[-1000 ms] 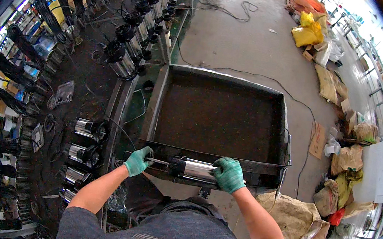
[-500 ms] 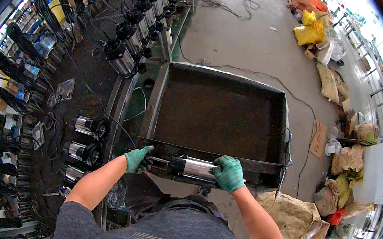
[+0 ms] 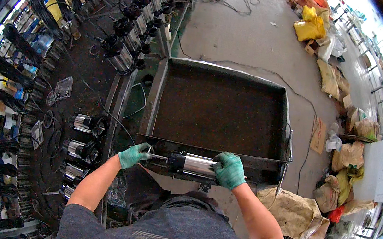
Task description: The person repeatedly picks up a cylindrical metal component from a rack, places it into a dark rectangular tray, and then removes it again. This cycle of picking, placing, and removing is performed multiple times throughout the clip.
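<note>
A steel-cased pump motor (image 3: pixel 197 165) lies on its side along the near ledge of the tray. Its black end and thin shaft (image 3: pixel 159 157) point left. My right hand (image 3: pixel 229 171), in a green glove, is closed around the right end of the shiny casing. At the shaft's tip, my left hand (image 3: pixel 132 156), also gloved in green, has its fingers pinched together. A small thing appears at those fingertips, too small to name.
Beyond the motor stands a dark, shallow metal tray (image 3: pixel 222 109). On the bench to the left, more motors (image 3: pixel 85 124) lie in a column, with upright pumps (image 3: pixel 121 57) farther back. Coiled black cables (image 3: pixel 7 68) line the far left. Sacks (image 3: pixel 292 215) rest on the right.
My left hand has shifted slightly left and up, so more of the shaft's end shows. My right hand keeps its hold on the motor, which has barely moved.
</note>
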`<state>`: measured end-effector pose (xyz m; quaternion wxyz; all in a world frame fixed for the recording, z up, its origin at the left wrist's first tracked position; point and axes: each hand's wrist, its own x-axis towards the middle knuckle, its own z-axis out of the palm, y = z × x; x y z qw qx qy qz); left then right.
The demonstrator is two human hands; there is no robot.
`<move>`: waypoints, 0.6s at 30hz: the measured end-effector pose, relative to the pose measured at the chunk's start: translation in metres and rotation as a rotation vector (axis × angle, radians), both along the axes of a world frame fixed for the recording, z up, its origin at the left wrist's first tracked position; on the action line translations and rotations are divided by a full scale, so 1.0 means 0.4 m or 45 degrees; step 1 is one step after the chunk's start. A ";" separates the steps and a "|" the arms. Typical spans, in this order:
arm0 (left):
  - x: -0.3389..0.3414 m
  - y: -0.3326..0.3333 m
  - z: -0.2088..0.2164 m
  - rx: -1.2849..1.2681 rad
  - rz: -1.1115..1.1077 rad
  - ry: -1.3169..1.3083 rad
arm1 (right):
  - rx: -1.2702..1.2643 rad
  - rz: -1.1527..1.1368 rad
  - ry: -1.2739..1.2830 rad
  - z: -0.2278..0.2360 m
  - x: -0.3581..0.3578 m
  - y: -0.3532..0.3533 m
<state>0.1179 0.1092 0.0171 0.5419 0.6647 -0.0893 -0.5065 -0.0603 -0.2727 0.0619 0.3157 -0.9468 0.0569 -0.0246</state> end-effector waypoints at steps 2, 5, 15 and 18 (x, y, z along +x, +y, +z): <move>0.000 0.009 0.003 -0.001 -0.038 -0.032 | 0.012 0.008 -0.003 -0.004 0.002 -0.001; -0.015 0.029 -0.026 -0.010 -0.111 -0.306 | -0.001 0.026 -0.026 0.008 0.002 0.007; 0.029 -0.011 0.044 0.474 -0.538 -0.434 | 0.039 -0.008 -0.050 0.007 -0.002 0.004; 0.018 -0.010 0.060 0.405 -0.520 -0.518 | 0.041 0.000 -0.045 0.011 0.004 0.008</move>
